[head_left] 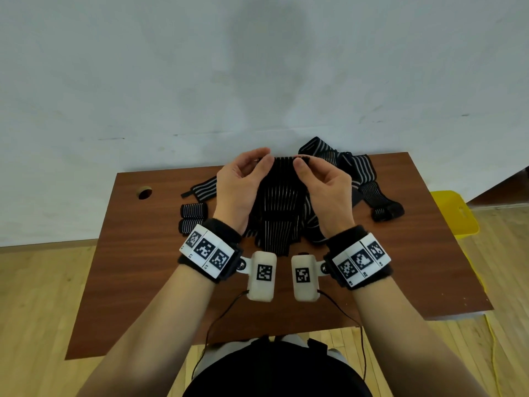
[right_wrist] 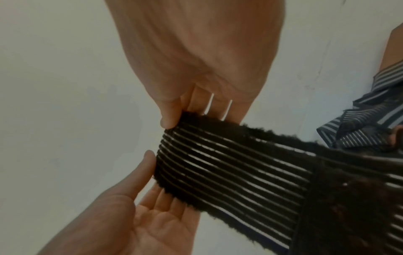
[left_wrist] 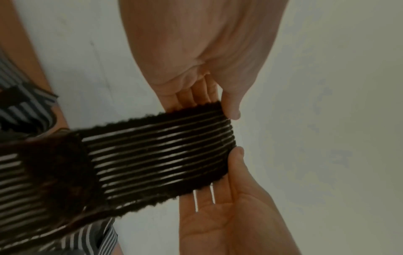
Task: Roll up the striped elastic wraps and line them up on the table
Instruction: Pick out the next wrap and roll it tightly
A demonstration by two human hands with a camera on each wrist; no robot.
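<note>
I hold one black elastic wrap with thin white stripes [head_left: 282, 202] up above the brown table [head_left: 143, 267]. My left hand [head_left: 264, 157] pinches the left corner of its top end and my right hand [head_left: 303, 163] pinches the right corner, thumbs in front and fingers behind. The rest of the wrap hangs down onto the table between my wrists. The left wrist view shows the wrap's end [left_wrist: 163, 155] stretched between my left thumb [left_wrist: 229, 103] and right thumb [left_wrist: 236, 160]. In the right wrist view the same end [right_wrist: 229, 163] spans my right hand [right_wrist: 172, 117] and left hand [right_wrist: 150, 162].
Two rolled wraps [head_left: 193, 210] [head_left: 187, 226] lie side by side at the left, with a flat wrap [head_left: 200, 190] behind them. A loose pile of striped wraps [head_left: 357, 170] covers the back right. A cable hole [head_left: 144, 193] sits far left. A yellow stool [head_left: 455, 213] stands right of the table.
</note>
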